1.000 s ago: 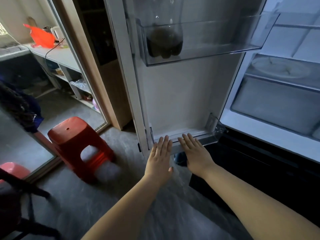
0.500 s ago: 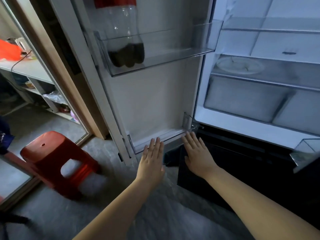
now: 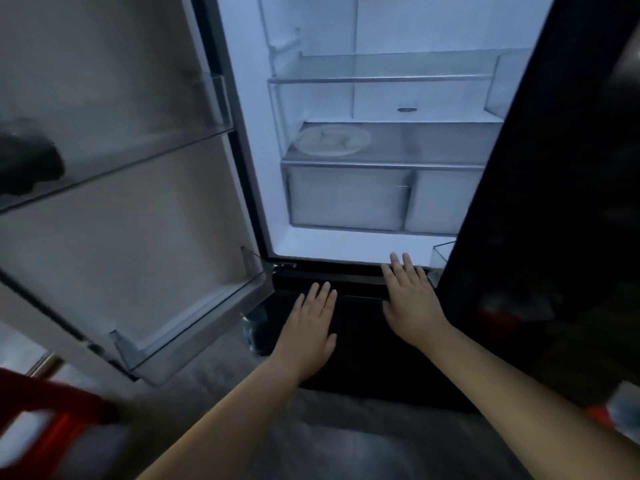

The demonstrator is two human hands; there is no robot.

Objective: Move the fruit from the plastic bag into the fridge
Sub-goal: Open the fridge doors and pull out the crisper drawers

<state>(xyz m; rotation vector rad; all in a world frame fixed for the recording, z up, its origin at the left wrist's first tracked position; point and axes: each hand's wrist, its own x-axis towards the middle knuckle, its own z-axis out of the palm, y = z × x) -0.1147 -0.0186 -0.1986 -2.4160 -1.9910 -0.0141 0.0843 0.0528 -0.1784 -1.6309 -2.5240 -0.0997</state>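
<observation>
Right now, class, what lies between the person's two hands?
In the head view, only a bare stretch of the fridge's dark lower front lies between the left hand and the right hand.

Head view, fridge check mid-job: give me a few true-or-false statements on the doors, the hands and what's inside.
1. Both doors of the fridge stand open. True.
2. The left hand grips a fruit. False: it is flat and holds nothing, like the right hand.
3. A white plate lies on a shelf inside. True.
4. The dark bottle stands beside the plate. False: it stands in the left door's bin.
</observation>
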